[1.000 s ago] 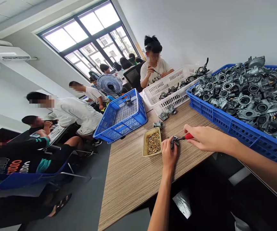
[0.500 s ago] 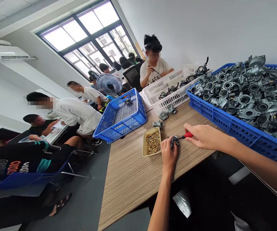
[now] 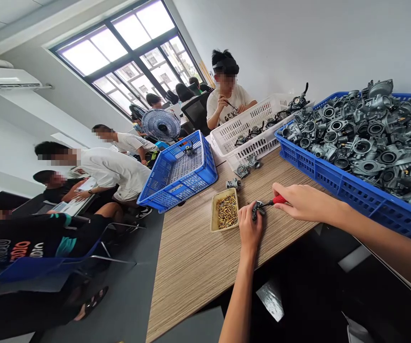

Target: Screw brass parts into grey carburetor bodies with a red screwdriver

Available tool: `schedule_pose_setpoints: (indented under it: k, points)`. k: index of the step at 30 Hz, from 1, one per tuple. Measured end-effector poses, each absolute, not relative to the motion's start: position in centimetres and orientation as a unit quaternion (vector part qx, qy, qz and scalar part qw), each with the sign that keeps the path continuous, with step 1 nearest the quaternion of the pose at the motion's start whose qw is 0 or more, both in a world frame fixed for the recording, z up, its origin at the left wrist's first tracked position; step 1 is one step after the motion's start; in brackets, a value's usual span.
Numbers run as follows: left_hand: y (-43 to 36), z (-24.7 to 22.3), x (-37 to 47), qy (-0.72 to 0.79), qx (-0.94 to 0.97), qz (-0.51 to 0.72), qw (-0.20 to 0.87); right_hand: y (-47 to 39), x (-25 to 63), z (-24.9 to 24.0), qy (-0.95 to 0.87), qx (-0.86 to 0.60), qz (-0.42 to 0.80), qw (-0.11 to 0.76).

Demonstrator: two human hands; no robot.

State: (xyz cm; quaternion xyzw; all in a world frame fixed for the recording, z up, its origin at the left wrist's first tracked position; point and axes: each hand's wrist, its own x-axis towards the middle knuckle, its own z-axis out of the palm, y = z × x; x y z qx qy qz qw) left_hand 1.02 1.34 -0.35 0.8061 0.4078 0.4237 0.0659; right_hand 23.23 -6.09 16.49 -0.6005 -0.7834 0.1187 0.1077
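My left hand (image 3: 250,224) is closed around a small grey carburetor (image 3: 257,211), pressing it to the wooden table; the fingers cover much of it. In my right hand (image 3: 300,202) is a screwdriver with a red handle (image 3: 279,199). Its dark shaft points left and its tip meets the carburetor, though the exact contact spot is hidden. Just left of my left hand stands a cream tray (image 3: 213,224) holding many small brass jets (image 3: 227,212). Beyond the tray, a few loose carburetor bodies (image 3: 234,184) lie on the table.
A blue crate (image 3: 334,183) heaped with carburetors fills the right side. Behind the loose parts sits a white basket (image 3: 248,155) with assembled carburetors. A second blue crate (image 3: 176,193) with a part in it stands at the left table edge. A co-worker (image 3: 226,97) sits across.
My hands, the screwdriver and the carburetor hold nearly the same place. The view has shifted slightly, and people in the left background have moved a little.
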Motion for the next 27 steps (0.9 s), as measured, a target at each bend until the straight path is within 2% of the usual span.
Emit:
schedule_pose_setpoints:
  k: [27]
  points:
    - [1.28, -0.29, 0.96, 0.409, 0.804, 0.429, 0.057, -5.84, 23.29, 15.76, -0.788, -0.586, 0.135, 0.133]
